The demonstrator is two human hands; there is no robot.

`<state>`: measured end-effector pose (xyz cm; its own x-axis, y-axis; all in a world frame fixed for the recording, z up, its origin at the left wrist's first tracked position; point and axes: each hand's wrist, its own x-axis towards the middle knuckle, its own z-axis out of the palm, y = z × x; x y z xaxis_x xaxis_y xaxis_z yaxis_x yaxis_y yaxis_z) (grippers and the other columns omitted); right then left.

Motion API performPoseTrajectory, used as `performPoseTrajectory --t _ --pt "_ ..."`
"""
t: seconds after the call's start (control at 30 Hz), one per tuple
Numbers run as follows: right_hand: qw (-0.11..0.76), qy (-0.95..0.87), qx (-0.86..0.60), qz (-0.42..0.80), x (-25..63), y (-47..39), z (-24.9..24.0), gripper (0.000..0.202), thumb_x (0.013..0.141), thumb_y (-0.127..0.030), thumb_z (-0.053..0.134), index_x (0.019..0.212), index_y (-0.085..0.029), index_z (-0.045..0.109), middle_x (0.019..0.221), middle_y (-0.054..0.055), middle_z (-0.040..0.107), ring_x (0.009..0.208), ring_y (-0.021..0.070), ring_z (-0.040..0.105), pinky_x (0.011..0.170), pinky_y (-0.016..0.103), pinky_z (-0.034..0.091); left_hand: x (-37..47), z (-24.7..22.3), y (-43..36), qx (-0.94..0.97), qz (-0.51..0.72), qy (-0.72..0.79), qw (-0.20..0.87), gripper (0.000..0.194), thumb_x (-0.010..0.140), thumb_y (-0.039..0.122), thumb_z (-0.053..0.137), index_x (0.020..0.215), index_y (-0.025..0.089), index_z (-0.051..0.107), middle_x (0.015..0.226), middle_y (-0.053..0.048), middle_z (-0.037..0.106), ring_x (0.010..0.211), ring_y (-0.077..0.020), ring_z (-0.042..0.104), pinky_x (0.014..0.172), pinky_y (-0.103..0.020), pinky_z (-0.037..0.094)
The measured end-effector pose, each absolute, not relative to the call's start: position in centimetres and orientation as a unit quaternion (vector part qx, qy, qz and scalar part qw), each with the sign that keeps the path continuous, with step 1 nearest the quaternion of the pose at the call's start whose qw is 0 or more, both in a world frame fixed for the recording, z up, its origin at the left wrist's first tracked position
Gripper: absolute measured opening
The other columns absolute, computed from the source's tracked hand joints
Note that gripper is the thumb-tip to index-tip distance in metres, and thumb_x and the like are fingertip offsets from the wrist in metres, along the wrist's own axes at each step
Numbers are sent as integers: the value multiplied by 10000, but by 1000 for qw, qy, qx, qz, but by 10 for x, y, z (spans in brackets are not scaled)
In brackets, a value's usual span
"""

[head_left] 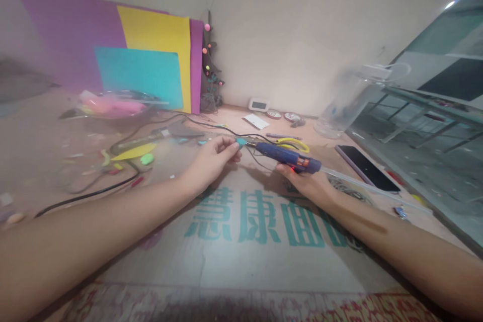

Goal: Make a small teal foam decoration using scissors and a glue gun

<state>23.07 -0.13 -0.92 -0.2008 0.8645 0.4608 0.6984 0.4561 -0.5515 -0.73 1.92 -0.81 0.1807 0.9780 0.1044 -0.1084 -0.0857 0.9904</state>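
Observation:
Near the middle of the table, my left hand point(222, 153) pinches a small teal piece point(240, 142) between thumb and fingers; its exact kind is too small to tell. My right hand point(305, 178) is wrapped round a dark blue hot glue gun point(277, 152), with a red light glowing near the grip. A clear glue stick point(362, 181) juts from the gun's rear. The nozzle points left and meets or nearly meets the teal piece; I cannot tell whether they touch. Yellow-handled scissors point(294, 144) lie just behind the gun.
Purple, yellow and teal sheets point(151, 78) lean on the wall. A black cord point(90, 193) crosses the left side among coloured scraps. A smartphone point(366, 167) and a clear plastic jug point(339, 103) stand right, near the table edge. A small white digital clock point(258, 104) sits behind.

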Motion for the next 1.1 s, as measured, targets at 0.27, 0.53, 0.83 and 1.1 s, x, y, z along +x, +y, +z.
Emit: performPoseTrajectory --t 0.27,0.53,0.83,1.1 --pt "377 -776 -496 97 232 -1 -9 197 860 -430 635 834 -241 686 777 22 709 809 232 672 801 365 561 -7 -9 20 555 493 406 533 255 788 387 677 805 159 565 701 8 619 669 -118 590 673 -251 480" --pt "378 -774 -499 96 233 -2 -10 212 861 -442 636 835 -236 680 771 19 702 774 222 664 786 359 556 -7 -6 18 561 486 412 527 238 799 369 670 803 155 565 692 14 616 658 -111 579 671 -246 472" --pt "372 -769 -510 98 233 -2 -10 178 858 -412 643 845 -241 689 740 13 702 770 230 666 807 372 549 -7 -9 18 593 480 405 503 227 805 366 660 792 160 568 709 5 633 670 -120 585 673 -253 454" --pt "377 -760 -523 81 230 -2 -6 190 847 -427 645 826 -241 675 761 14 706 786 229 671 822 373 541 -7 -10 19 613 472 412 482 233 801 381 662 789 163 584 725 -6 651 678 -135 595 689 -270 449"
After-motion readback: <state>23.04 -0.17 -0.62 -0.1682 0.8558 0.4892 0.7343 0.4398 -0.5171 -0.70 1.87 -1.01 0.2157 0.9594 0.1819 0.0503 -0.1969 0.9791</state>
